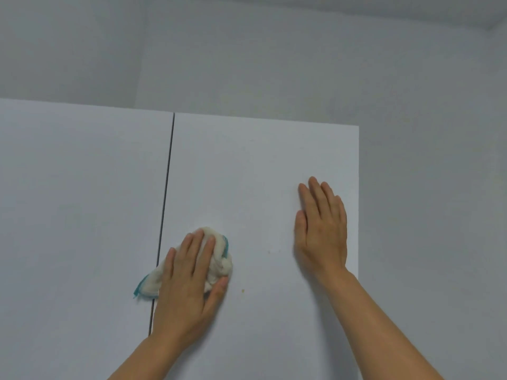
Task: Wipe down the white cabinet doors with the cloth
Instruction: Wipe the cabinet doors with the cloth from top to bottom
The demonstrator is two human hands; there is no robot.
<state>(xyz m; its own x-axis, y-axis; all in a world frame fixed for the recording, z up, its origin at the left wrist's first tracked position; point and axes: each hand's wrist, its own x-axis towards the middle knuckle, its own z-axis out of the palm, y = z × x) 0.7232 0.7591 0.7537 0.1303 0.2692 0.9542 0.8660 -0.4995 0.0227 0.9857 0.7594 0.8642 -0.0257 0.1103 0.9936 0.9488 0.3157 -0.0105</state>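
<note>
At lower left of centre, my left hand (pixel 189 281) presses the cloth (pixel 216 259), fingers (pixel 196 248) spread flat over it, beside the door seam (pixel 164 215). White, teal-edged, bunched, it looks soft and light; best held by its thick middle. At right, my right hand (pixel 321 229) lies released, flat on the white cabinet door (pixel 260 165).

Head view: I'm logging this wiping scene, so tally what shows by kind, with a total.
Cabinet doors: 2, left door, right door
Cloths: 1, cloth, white with teal edging
Hands: 2, left hand on the cloth, right hand flat on the right door
Total: 5
</note>
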